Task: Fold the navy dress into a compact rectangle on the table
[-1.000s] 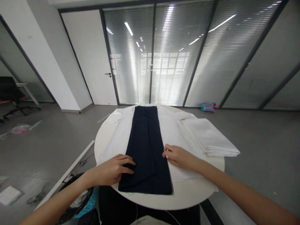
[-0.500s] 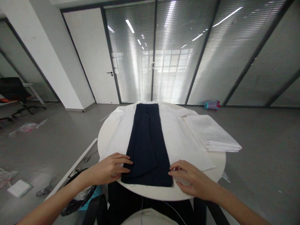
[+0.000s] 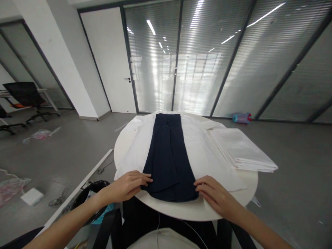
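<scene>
A long dark navy garment (image 3: 168, 155), folded lengthwise, lies down the middle of a round white table (image 3: 197, 209) on top of a white cloth (image 3: 197, 148). My left hand (image 3: 128, 185) rests with fingers together on the garment's near left corner. On the near right corner lies my right hand (image 3: 215, 193), its fingers spread flat along the hem. Neither hand has lifted the fabric.
A stack of folded white cloths (image 3: 242, 150) sits on the table's right side. A dark basket with blue (image 3: 95, 197) stands on the floor at the left by a white board (image 3: 83, 188). Office chairs (image 3: 23, 100) and floor litter are far left; a bottle (image 3: 241, 118) lies by the glass wall.
My right hand slid from the garment's right edge, mid-length, down to its near right corner. My left hand stayed at the near left corner. The view shifted slightly.
</scene>
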{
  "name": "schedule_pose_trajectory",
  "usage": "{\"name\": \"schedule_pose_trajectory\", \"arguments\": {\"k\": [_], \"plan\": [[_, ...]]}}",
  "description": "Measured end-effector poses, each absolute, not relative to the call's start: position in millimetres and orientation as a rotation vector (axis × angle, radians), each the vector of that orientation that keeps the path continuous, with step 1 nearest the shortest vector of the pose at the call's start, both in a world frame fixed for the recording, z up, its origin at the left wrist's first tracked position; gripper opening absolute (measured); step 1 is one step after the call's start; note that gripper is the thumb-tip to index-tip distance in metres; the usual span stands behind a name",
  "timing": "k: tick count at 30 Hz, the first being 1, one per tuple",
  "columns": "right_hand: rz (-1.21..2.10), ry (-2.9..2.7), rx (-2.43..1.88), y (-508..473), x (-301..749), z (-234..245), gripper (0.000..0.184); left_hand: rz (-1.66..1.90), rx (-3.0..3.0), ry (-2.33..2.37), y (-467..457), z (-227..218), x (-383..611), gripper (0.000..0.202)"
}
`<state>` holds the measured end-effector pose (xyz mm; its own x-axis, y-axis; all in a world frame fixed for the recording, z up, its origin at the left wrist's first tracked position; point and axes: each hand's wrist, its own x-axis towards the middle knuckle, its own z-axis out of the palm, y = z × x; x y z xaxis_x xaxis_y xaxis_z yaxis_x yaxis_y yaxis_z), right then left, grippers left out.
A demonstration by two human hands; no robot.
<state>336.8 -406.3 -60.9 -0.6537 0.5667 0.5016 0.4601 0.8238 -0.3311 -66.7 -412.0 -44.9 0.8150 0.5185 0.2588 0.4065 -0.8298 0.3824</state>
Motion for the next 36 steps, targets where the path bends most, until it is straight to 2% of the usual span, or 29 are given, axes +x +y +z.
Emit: {"name": "schedule_pose_trajectory", "arguments": {"k": [3,6,9,13,17,20,23,26,30,36], "plan": [[0.258,-2.404,-0.748,-408.1,336.1,-59.8,0.023,0.511,2.691,0.682,-410.6,-48.0,-64.7,0.034],[0.291,-2.416,-0.720,-408.4,332.9,-59.7,0.024,0.486,2.696,0.727,-408.5,-51.2,-63.9,0.055],[0.337,-2.437,-0.681,-405.9,328.6,-60.4,0.033,0.485,2.690,0.851,-408.0,-52.5,-62.9,0.069],[0.247,-2.481,-0.688,-397.6,325.2,-60.8,0.044,0.495,2.696,0.938,-407.1,-52.8,-61.1,0.070],[0.141,-2.513,-0.801,-388.8,325.3,-55.3,0.035,0.431,2.721,0.972,-400.8,-52.2,-61.9,0.071],[0.191,-2.533,-0.808,-384.1,324.5,-49.8,0.032,0.410,2.718,0.954,-393.3,-48.9,-62.7,0.060],[0.220,-2.514,-0.833,-379.4,321.3,-48.2,0.040,0.440,2.732,0.937,-385.0,-43.3,-58.8,0.054],[0.210,-2.570,-0.846,-373.0,317.6,-49.8,0.051,0.418,2.795,0.890,-375.0,-38.6,-50.0,0.064],[0.183,-2.631,-0.840,-362.8,316.9,-50.5,0.056,0.293,2.836,0.686,-358.2,-37.1,-39.0,0.077],[0.226,-2.749,-0.851,-349.2,321.0,-41.2,0.048,0.202,2.838,0.616,-341.3,-36.0,-37.3,0.084]]}}
